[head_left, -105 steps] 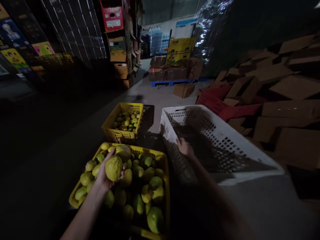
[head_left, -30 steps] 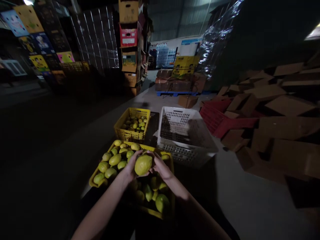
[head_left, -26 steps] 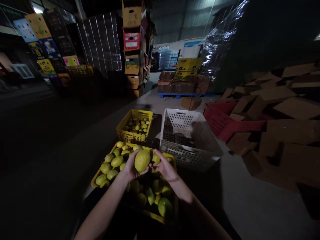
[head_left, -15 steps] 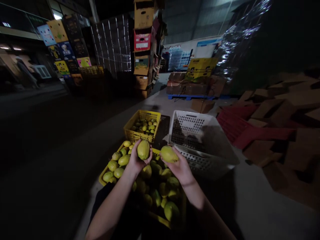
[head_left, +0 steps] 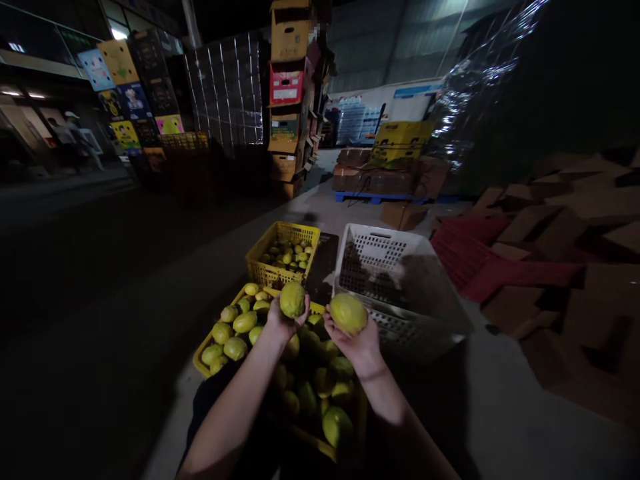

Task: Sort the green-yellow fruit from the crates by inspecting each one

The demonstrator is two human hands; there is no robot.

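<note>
My left hand (head_left: 285, 327) is closed round a yellow-green fruit (head_left: 293, 299), held up above a yellow crate (head_left: 201, 357) full of similar fruit. To its right, my right hand (head_left: 359, 340) cradles a second, yellower fruit (head_left: 349, 313) on its palm and fingers. The two held fruits are apart from each other. Behind the hands stands a smaller-looking yellow crate (head_left: 255, 270) with more fruit low inside it. A white slotted crate (head_left: 400, 310) is just right of my right hand, partly in shadow.
Flattened cardboard (head_left: 575, 327) and a red crate (head_left: 480, 267) lie to the right. Stacked cartons (head_left: 287, 87) rise behind. A blue pallet (head_left: 373, 198) bears boxes further back. At the far left a person (head_left: 83, 140) is in the background.
My right hand has turned palm-up under its fruit and moved slightly right. My left hand has shifted a little to the right with its fruit, which has rotated. The background person has moved.
</note>
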